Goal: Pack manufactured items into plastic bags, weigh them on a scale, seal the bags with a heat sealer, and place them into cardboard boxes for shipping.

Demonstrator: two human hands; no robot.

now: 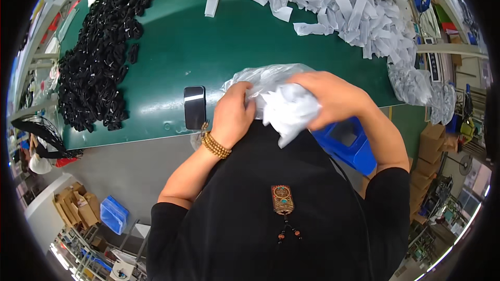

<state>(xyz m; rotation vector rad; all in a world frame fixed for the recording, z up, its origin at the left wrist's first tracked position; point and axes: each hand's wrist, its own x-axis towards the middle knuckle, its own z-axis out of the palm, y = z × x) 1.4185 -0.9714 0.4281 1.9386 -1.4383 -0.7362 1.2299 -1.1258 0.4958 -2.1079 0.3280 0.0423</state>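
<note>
White bundle (288,109) between both hands

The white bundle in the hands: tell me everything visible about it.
The bundle is a crumpled wad of white strips, fabric-like, much like the loose white pile farther back. It sits at the near edge of the green table, against a clear plastic bag. The right hand covers its top; the left hand presses its left side. One end hangs down over the black shirt.
</note>
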